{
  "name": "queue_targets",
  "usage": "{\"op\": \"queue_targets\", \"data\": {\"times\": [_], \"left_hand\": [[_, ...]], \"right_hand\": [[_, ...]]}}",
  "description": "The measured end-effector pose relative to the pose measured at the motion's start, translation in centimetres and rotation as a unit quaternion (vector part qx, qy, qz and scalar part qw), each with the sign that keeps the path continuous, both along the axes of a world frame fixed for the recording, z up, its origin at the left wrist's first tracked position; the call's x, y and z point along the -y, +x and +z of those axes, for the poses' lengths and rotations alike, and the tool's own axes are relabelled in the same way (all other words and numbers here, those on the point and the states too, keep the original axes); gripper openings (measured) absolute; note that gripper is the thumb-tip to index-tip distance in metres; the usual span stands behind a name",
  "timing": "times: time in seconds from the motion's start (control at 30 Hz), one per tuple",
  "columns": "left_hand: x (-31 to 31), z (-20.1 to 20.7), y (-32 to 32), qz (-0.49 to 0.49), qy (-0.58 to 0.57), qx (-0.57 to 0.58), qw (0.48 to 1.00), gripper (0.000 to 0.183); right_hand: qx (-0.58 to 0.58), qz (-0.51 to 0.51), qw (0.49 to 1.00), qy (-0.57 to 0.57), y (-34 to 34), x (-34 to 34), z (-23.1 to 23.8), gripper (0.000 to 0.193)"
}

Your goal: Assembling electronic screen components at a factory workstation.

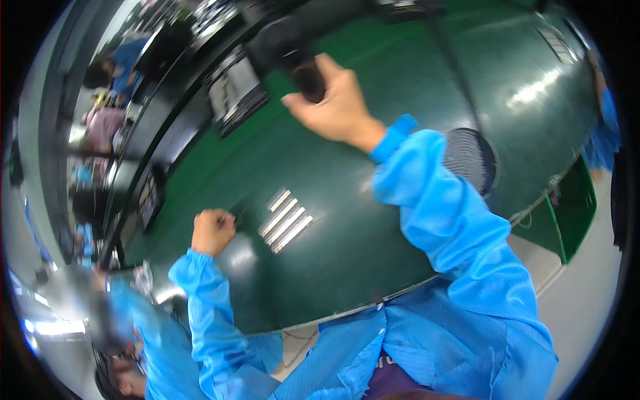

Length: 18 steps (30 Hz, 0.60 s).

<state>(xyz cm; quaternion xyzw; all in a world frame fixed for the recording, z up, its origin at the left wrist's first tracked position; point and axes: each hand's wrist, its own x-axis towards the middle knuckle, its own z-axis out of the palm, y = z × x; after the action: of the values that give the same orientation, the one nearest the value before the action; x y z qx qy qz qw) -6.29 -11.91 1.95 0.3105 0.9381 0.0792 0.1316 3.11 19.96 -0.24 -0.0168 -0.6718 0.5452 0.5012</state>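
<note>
My right hand [340,107] is raised over the far part of the green table, thumb and fingers closed around a black cylindrical thing [309,79]. Its upper end merges with a dark rounded shape, and blur hides what kind of thing it is. At the left, my left hand [213,231] is closed near the table surface. Something dark and thin shows beside its fingertips, too blurred to name. Between my hands and nearer to the left one, several narrow pale strips [285,221] lie side by side on the table.
The green table [347,253] curves toward me. A black tray with white pieces [235,90] stands at the far left. To the right of my right forearm sits a round black mesh thing [470,160]. Blue-sleeved people are at the lower left [157,333] and right edge [603,137].
</note>
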Motion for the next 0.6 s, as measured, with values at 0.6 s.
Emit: {"op": "queue_targets", "data": {"times": [0.6], "left_hand": [[-23.1,12.8,17.7,-0.483,0.047,0.252,0.837,0.021]], "right_hand": [[-0.003,0.033,0.997,-0.076,1.1,-2.1,0.0,0.022]]}}
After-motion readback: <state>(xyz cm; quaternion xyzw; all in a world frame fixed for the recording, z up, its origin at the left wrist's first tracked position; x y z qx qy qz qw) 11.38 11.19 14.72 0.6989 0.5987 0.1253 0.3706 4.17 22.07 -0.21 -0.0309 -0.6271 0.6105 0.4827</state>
